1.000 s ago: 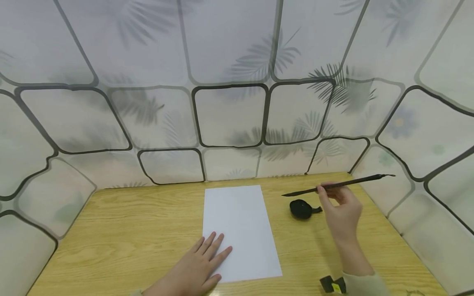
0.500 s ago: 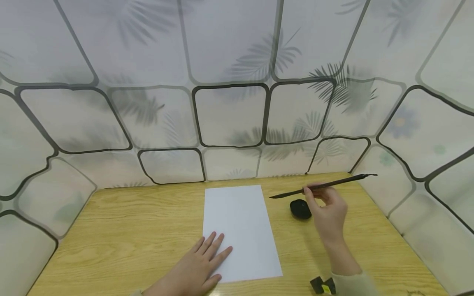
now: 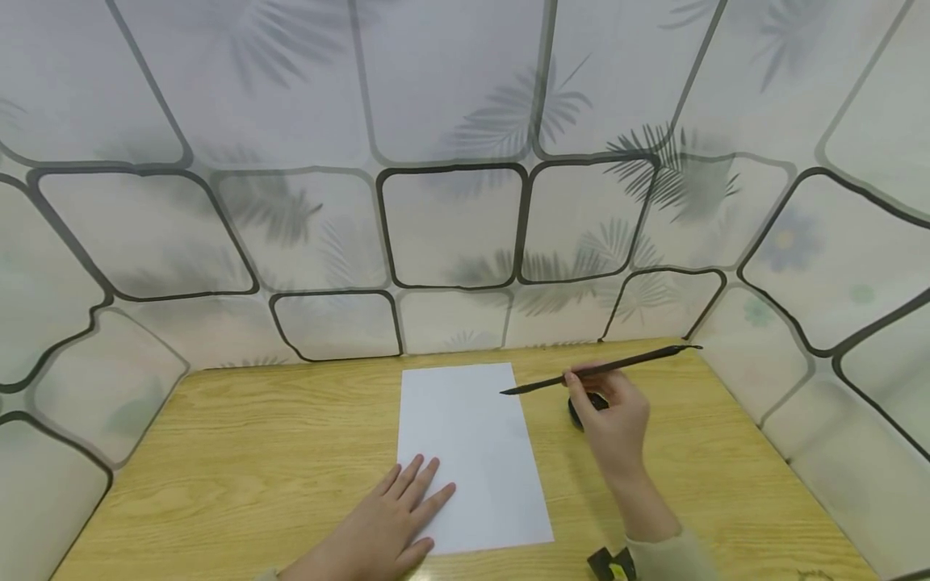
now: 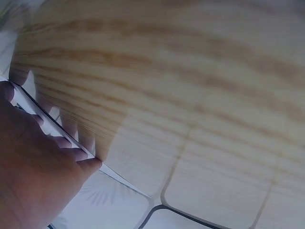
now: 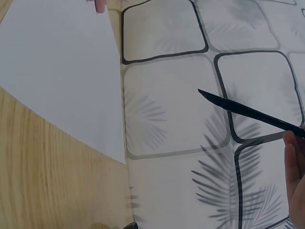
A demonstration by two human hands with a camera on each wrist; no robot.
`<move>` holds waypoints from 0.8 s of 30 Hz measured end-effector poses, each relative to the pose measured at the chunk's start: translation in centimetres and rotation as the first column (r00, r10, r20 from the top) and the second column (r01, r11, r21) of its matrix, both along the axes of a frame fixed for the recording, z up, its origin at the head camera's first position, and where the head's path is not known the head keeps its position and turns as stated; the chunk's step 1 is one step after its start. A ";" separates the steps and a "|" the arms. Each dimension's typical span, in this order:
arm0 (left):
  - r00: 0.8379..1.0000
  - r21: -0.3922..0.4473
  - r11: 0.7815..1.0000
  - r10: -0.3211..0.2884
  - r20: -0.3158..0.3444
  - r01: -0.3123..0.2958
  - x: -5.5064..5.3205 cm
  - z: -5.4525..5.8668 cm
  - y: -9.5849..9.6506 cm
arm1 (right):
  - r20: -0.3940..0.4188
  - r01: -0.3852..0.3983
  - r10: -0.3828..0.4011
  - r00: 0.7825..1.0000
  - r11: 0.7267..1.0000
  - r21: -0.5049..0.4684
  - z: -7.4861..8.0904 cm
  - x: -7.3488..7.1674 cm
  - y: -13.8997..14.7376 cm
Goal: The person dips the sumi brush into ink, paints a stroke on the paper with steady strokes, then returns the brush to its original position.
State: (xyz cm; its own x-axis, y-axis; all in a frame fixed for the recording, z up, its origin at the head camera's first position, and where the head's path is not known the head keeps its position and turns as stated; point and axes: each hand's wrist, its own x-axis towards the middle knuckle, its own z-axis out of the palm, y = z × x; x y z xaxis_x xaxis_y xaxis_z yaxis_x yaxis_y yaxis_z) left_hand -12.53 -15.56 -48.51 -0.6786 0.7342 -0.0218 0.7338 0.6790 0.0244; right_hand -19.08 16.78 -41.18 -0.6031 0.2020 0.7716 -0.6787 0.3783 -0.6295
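Observation:
A white sheet of paper (image 3: 472,428) lies on the wooden table. Across its lower left edge my left hand (image 3: 385,512) rests flat, fingers spread. My right hand (image 3: 613,420) pinches a thin black writing brush (image 3: 647,356) by its middle, raised above the table. The brush's pointed tip (image 5: 209,96) aims left and, in the head view, overlaps the paper's upper right edge. Below the right hand sits a small black dish (image 3: 576,414), partly hidden by the fingers. The left wrist view shows the left hand (image 4: 43,171) from behind, with only its finger ends over the table.
Patterned cloth walls (image 3: 454,230) with leaf prints enclose the table at the back and both sides. A small black device with a yellow mark (image 3: 612,566) is at the right wrist. Bare wood (image 3: 276,452) extends left of the paper.
My right hand has moved left with the brush, bringing its tip from right of the paper to over the paper's edge in the head view. The left hand and paper have stayed still.

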 end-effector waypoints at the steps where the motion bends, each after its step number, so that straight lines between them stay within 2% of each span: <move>1: 1.000 -0.001 1.000 0.005 0.010 -0.005 0.0 0.1 0.0 | -0.005 -0.009 0.009 1.000 1.000 0.000 0.0 0.0 -0.2; 17: 0.988 -0.034 0.998 0.064 0.140 -0.060 -0.1 0.6 0.5 | -0.010 -0.079 0.079 0.997 0.996 -0.037 -0.3 -0.2 -3.5; 20: 0.988 -0.042 0.997 0.067 0.138 -0.062 -0.2 0.5 0.6 | -0.010 -0.090 0.090 0.996 0.995 -0.041 -0.5 -0.3 -4.1; 24: 0.995 -0.030 0.999 0.048 0.087 -0.046 -0.1 0.2 0.4 | 0.011 -0.088 0.088 0.996 0.995 -0.047 -0.9 -0.3 -4.9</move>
State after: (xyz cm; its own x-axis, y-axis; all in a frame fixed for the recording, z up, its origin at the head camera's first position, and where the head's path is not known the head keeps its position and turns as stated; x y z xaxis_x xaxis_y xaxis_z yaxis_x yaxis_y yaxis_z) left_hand -12.63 -15.18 -48.31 -0.7068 0.6999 -0.1025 0.6970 0.7138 0.0678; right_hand -19.43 11.92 -42.04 -0.6301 0.1830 0.7546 -0.6996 0.2880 -0.6540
